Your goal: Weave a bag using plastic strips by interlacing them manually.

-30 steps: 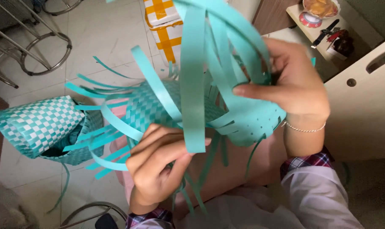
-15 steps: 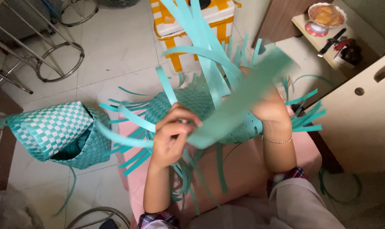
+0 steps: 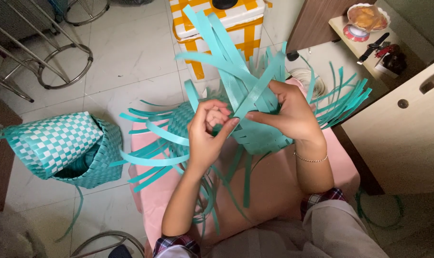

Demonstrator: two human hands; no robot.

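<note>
Both hands work on a half-woven teal basket [image 3: 265,136] held over a pink stool [image 3: 343,167]. The left hand [image 3: 208,131] curls its fingers around a teal strip [image 3: 255,93] that slants up and away from it, pinching it near the fingertips. The right hand [image 3: 286,112], just beside the left and touching the same strip, grips the weave beneath its palm. Loose strips fan out above and to both sides of the hands. A finished teal-and-white basket [image 3: 66,145] lies on the floor well left of the left hand.

A yellow-and-white checked box [image 3: 222,28] stands on the floor ahead.
</note>
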